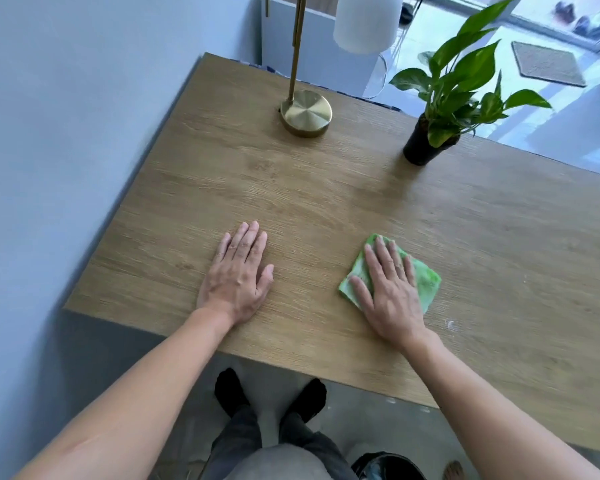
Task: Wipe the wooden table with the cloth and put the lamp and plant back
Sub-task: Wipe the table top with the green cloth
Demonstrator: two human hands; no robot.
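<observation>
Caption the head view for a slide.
Right hand presses green cloth on wooden table; left hand lies flat.

Left hand [238, 273] flat on wooden table [326, 188], right hand [388, 289] pressing green cloth [426, 278], lamp [305, 112], plant [458, 88]

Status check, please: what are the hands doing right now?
Left hand flat on table. Right hand flat on cloth. Lamp, plant standing behind.

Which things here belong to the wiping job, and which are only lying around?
For the job: wooden table, green cloth under the right hand, lamp, plant.
Lying about: floor mat, shoes, dark bin.
</observation>
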